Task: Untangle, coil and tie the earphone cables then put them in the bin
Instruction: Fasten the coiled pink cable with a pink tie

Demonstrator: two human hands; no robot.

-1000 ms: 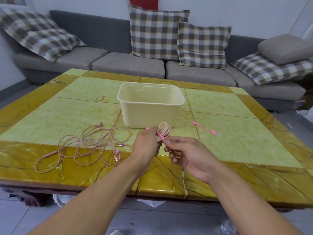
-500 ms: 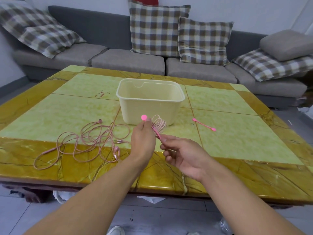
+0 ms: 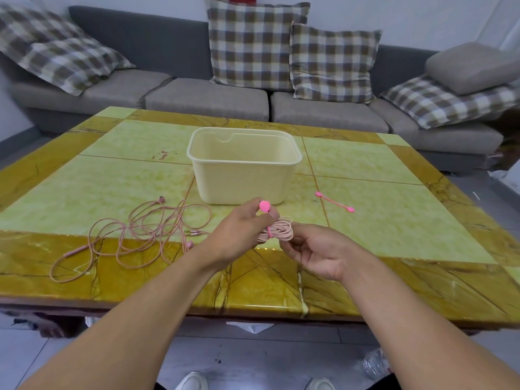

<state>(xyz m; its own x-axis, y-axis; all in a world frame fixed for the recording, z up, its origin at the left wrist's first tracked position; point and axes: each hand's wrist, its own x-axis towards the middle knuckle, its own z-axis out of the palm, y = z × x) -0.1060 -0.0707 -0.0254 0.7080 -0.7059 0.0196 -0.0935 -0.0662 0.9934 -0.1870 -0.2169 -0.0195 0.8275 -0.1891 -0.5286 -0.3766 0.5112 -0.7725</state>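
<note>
A coiled pink earphone cable [image 3: 278, 231] hangs between my hands above the table's near half. My right hand [image 3: 315, 250] holds the coil from the right. A bright pink tie [image 3: 265, 207] is wrapped round the coil, and my left hand [image 3: 242, 230] pinches the tie's round end just above it. A second pink earphone cable [image 3: 140, 232] lies loose and tangled on the table to the left. The cream plastic bin [image 3: 244, 167] stands open behind my hands; nothing shows inside it.
Another pink tie [image 3: 334, 202] lies flat on the table right of the bin. The green and amber marble table [image 3: 394, 220] has its near edge just below my forearms. A grey sofa [image 3: 208, 94] with checked cushions runs behind it.
My left hand has pulled the tie's round end up and around the coil. The coil has dropped a little lower between my hands and looks tighter.
</note>
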